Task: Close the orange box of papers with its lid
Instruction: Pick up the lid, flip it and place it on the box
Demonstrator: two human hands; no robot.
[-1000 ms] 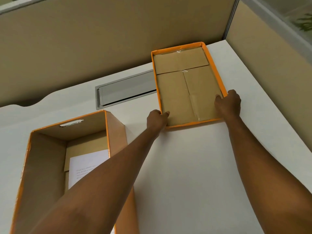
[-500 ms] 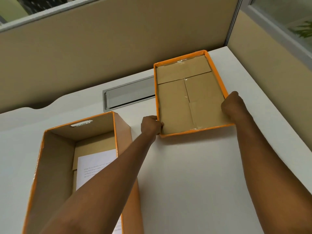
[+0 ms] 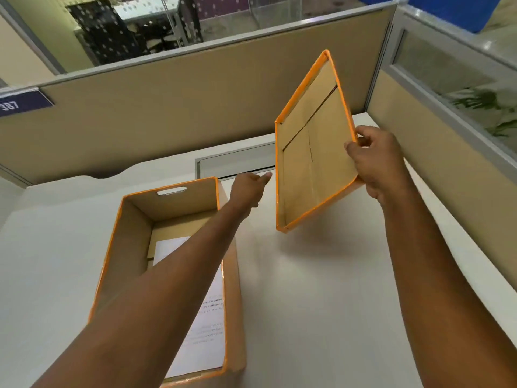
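A smooth white desk (image 3: 321, 289) fills the head view, fenced at 12 and 3 o'clock by beige fabric partition panels (image 3: 195, 107) with grey metal trim; a brushed-metal cable tray cover (image 3: 237, 163) is set flush into the desk near its back edge.

At 7 o'clock stands the orange box (image 3: 232, 275), a deep rectangular carton with raw brown cardboard inside, glossy orange rims and an oval handle slot in its far wall. It is open, and white printed papers (image 3: 207, 326) lie flat in its bottom, partly hidden by the left forearm that crosses over it.

The lid (image 3: 310, 163), a shallow rectangular tray of the same brown cardboard with orange edging, is off the desk at 1 o'clock, tilted steeply with its hollow inner face towards the camera and its low corner pointing down. The right hand (image 3: 377, 163) grips its right rim, thumb on the inner face and fingers curled behind. The left hand (image 3: 249, 189) is just left of the lid, apart from it, fingers loosely extended and holding nothing.
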